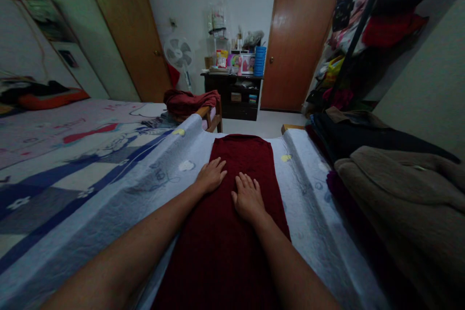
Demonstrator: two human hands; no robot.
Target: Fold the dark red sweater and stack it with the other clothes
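Observation:
A dark red garment [232, 247] lies in a long, narrow strip over a light blue patterned sheet [181, 179]. Its near end runs out of the bottom of the view. My left hand [211, 175] rests flat on its left edge, fingers spread. On the middle of the cloth, a little closer to me, my right hand [249, 197] lies palm down with the fingers stretched out. Neither hand grips the fabric. What kind of garment it is cannot be made out.
Folded clothes, a brown one [399, 193] on top, are stacked at the right. Left is a bed with a printed blanket [90, 174]. A red cloth [191, 101] hangs over a wooden rail. Beyond stand a fan [178, 53], a black cabinet [218, 97] and a door [298, 34].

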